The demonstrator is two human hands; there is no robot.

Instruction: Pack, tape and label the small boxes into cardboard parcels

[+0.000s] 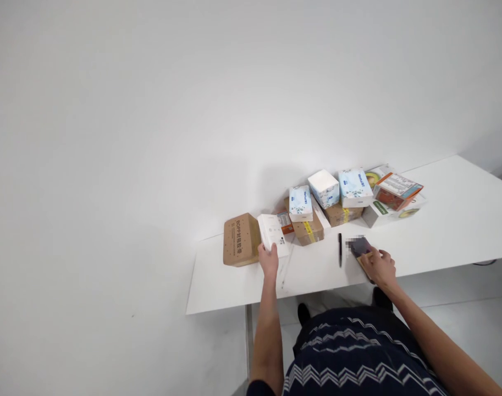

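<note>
At a long white table (448, 220) against a pale wall, a person's left hand (268, 258) holds the near end of a slim white oblong box (271, 230), thumb on top. This box is just right of a brown cardboard carton with black lettering (242, 240). The right hand (380, 268) has its fingers bent over a dark rectangular phone (360, 246) near the table's front edge; whether it grips the phone, I cannot tell. A slender black pen (340, 250) lies left of the phone.
</note>
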